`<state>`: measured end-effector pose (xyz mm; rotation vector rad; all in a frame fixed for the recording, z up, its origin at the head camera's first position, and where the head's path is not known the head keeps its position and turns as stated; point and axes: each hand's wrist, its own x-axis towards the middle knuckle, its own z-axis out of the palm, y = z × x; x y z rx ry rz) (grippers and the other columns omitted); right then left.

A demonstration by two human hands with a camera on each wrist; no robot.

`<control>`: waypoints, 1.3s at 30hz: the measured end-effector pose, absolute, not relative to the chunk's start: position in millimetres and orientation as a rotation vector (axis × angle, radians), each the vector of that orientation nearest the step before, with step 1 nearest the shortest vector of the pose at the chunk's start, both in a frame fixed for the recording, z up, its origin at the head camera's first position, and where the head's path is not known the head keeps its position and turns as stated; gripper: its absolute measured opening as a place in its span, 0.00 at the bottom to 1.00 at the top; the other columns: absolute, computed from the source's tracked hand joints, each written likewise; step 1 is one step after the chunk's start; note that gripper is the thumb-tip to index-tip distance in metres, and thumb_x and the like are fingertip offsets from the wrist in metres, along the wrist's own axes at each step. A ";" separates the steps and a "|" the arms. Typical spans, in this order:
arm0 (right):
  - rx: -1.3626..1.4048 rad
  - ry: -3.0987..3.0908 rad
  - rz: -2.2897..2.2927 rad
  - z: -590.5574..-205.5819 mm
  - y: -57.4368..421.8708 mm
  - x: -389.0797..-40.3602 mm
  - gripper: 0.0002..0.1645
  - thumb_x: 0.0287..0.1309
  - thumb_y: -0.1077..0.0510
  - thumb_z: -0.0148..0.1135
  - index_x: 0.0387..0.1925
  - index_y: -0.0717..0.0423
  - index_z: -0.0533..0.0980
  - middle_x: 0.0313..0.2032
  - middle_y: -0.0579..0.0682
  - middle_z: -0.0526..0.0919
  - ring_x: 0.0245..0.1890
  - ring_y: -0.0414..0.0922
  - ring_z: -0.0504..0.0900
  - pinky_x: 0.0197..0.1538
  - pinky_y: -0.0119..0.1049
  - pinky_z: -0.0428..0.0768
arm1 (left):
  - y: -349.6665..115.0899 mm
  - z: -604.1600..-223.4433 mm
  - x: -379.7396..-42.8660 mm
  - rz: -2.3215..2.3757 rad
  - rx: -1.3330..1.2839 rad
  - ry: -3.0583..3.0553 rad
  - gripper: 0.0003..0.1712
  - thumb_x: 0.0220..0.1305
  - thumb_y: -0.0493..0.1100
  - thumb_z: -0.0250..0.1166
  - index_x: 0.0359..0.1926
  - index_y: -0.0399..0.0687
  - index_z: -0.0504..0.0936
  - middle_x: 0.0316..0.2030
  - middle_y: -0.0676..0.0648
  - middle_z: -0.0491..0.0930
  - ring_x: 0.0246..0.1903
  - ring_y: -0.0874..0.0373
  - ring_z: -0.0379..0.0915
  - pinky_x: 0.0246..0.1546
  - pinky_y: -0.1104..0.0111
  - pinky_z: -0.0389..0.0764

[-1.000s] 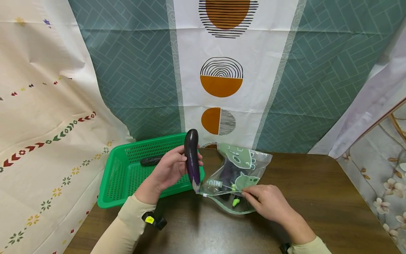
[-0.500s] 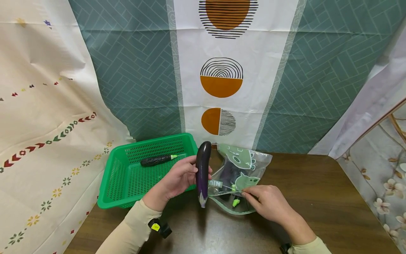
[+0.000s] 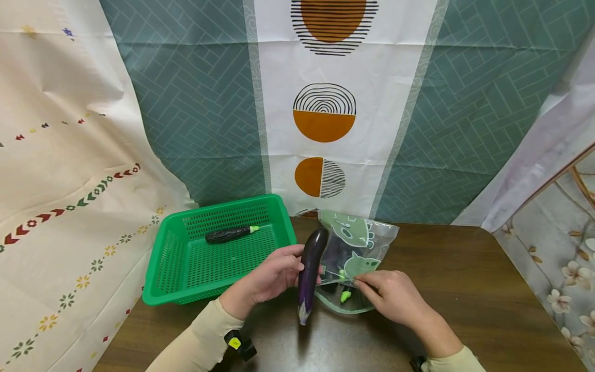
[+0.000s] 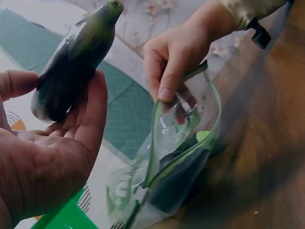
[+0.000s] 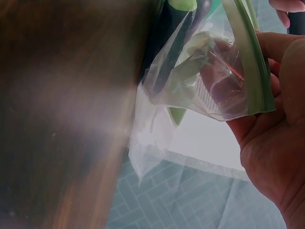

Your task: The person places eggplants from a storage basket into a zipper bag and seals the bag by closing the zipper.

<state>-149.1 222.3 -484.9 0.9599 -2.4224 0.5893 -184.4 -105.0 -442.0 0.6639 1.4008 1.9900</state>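
In the head view, my left hand point(image 3: 276, 276) holds a long dark purple eggplant point(image 3: 312, 274) between thumb and fingers. The eggplant stands nearly upright in front of the left side of a clear zip bag point(image 3: 383, 235) printed with green cartoon animals. The right hand point(image 3: 395, 297) pinches the rim of the bag's mouth, which gapes open in the left wrist view. Inside the bag lie dark vegetables, one with a light green stem end point(image 3: 346, 296). From the right wrist, the green zip strip point(image 5: 250, 62) shows between thumb and fingers.
A green perforated plastic basket point(image 3: 160, 258) stands to the left. In it lies a dark, bumpy, elongated vegetable point(image 3: 228, 235) with a light green end. The brown wooden table point(image 3: 465, 289) extends right, with a patterned cloth point(image 3: 223, 103) behind it.
The left hand has moved right and toward the person with the eggplant, from over the basket's edge to the bag. The right hand keeps its place on the bag's rim.
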 end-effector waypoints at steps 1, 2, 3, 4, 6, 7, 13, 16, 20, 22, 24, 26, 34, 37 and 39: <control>0.960 -2.422 0.589 -484.9 222.2 -149.2 0.06 0.66 0.60 0.79 0.41 0.45 0.92 0.36 0.36 0.93 0.34 0.32 0.89 0.35 0.40 0.88 | -104.3 -443.0 -183.5 1.983 0.659 1.398 0.26 0.72 0.36 0.55 0.69 0.36 0.74 0.51 0.42 0.89 0.50 0.50 0.91 0.50 0.57 0.88; 0.960 -2.423 0.592 -484.8 222.2 -149.2 0.06 0.66 0.60 0.78 0.41 0.45 0.92 0.36 0.36 0.93 0.35 0.32 0.89 0.36 0.40 0.88 | -103.6 -444.3 -183.2 1.976 0.659 1.395 0.26 0.72 0.35 0.55 0.69 0.36 0.74 0.51 0.42 0.89 0.50 0.50 0.91 0.49 0.58 0.88; 0.961 -2.422 0.595 -484.8 222.1 -149.2 0.06 0.66 0.60 0.78 0.41 0.45 0.92 0.36 0.36 0.93 0.35 0.32 0.89 0.36 0.40 0.88 | -103.2 -445.3 -182.9 1.969 0.656 1.394 0.27 0.71 0.35 0.55 0.69 0.35 0.74 0.51 0.43 0.89 0.50 0.50 0.91 0.49 0.58 0.88; 0.962 -2.420 0.597 -484.7 222.1 -149.3 0.06 0.66 0.60 0.78 0.42 0.46 0.92 0.36 0.36 0.93 0.35 0.31 0.89 0.36 0.39 0.88 | -102.9 -446.2 -182.4 1.963 0.655 1.394 0.27 0.71 0.35 0.55 0.69 0.34 0.73 0.51 0.43 0.89 0.50 0.50 0.91 0.50 0.58 0.88; 0.966 -2.409 0.597 -484.7 222.2 -149.6 0.05 0.67 0.60 0.78 0.42 0.46 0.92 0.37 0.36 0.93 0.35 0.31 0.89 0.36 0.39 0.88 | -102.6 -448.1 -181.7 1.953 0.654 1.396 0.27 0.71 0.35 0.55 0.69 0.33 0.73 0.51 0.43 0.89 0.50 0.51 0.91 0.50 0.59 0.88; 0.968 -2.404 0.598 -484.8 222.3 -149.7 0.05 0.67 0.60 0.78 0.42 0.46 0.92 0.37 0.36 0.93 0.35 0.31 0.89 0.36 0.39 0.88 | -102.5 -448.7 -181.2 1.951 0.652 1.396 0.27 0.71 0.35 0.55 0.69 0.33 0.73 0.51 0.43 0.89 0.50 0.51 0.91 0.50 0.59 0.88; 0.964 -2.383 0.602 -483.8 222.1 -149.6 0.10 0.63 0.63 0.79 0.43 0.47 0.92 0.38 0.38 0.94 0.36 0.34 0.91 0.37 0.40 0.89 | -101.7 -451.5 -179.8 1.934 0.648 1.383 0.26 0.71 0.35 0.55 0.69 0.35 0.73 0.51 0.43 0.90 0.50 0.51 0.91 0.49 0.61 0.88; 0.959 -2.402 0.639 -482.0 221.8 -148.7 0.13 0.62 0.66 0.78 0.45 0.48 0.92 0.39 0.40 0.94 0.38 0.35 0.91 0.38 0.40 0.89 | -101.2 -453.8 -179.7 1.917 0.646 1.375 0.27 0.71 0.35 0.55 0.69 0.35 0.73 0.51 0.43 0.90 0.50 0.51 0.91 0.48 0.61 0.87; 0.948 -2.449 0.737 -479.9 222.7 -147.0 0.14 0.64 0.68 0.76 0.47 0.49 0.93 0.41 0.42 0.95 0.36 0.31 0.88 0.36 0.36 0.86 | -100.5 -457.2 -178.8 1.897 0.641 1.367 0.29 0.71 0.35 0.55 0.72 0.33 0.71 0.51 0.44 0.89 0.50 0.52 0.91 0.48 0.61 0.87; 0.942 -2.459 0.765 -479.2 223.2 -146.4 0.15 0.64 0.68 0.75 0.48 0.49 0.93 0.42 0.42 0.95 0.36 0.30 0.86 0.35 0.35 0.85 | -99.7 -458.4 -178.1 1.894 0.635 1.364 0.31 0.70 0.35 0.55 0.72 0.32 0.70 0.51 0.44 0.89 0.50 0.52 0.91 0.49 0.61 0.87; 0.941 -2.457 0.763 -478.8 223.4 -146.4 0.15 0.64 0.68 0.75 0.49 0.50 0.93 0.43 0.42 0.95 0.37 0.30 0.87 0.36 0.36 0.85 | -99.3 -459.2 -177.2 1.893 0.635 1.363 0.31 0.70 0.35 0.55 0.73 0.31 0.69 0.52 0.43 0.89 0.50 0.52 0.91 0.49 0.61 0.86; 0.939 -2.445 0.740 -478.6 223.4 -146.9 0.15 0.64 0.68 0.76 0.49 0.50 0.92 0.43 0.42 0.95 0.39 0.34 0.90 0.38 0.38 0.88 | -99.1 -459.8 -176.7 1.897 0.631 1.364 0.32 0.70 0.35 0.55 0.73 0.31 0.69 0.51 0.43 0.89 0.49 0.52 0.91 0.49 0.61 0.86; 0.863 -2.415 0.602 -479.4 225.6 -148.1 0.14 0.60 0.63 0.80 0.49 0.50 0.92 0.45 0.43 0.94 0.44 0.42 0.92 0.42 0.45 0.90 | -99.2 -462.3 -177.1 1.894 0.635 1.367 0.32 0.70 0.36 0.56 0.74 0.30 0.69 0.52 0.42 0.89 0.49 0.52 0.90 0.48 0.61 0.87; 0.818 -2.417 0.573 -479.9 226.8 -148.5 0.12 0.59 0.60 0.82 0.45 0.46 0.91 0.42 0.39 0.92 0.39 0.38 0.88 0.37 0.41 0.87 | -99.0 -462.7 -177.3 1.892 0.633 1.367 0.33 0.70 0.36 0.56 0.75 0.29 0.68 0.52 0.42 0.89 0.49 0.52 0.90 0.48 0.61 0.87; 0.789 -2.426 0.562 -480.2 227.3 -148.6 0.11 0.58 0.59 0.83 0.40 0.43 0.88 0.38 0.35 0.88 0.36 0.34 0.83 0.33 0.37 0.84 | -98.9 -462.9 -177.3 1.890 0.631 1.367 0.34 0.70 0.36 0.56 0.75 0.29 0.67 0.52 0.42 0.89 0.49 0.52 0.90 0.48 0.61 0.87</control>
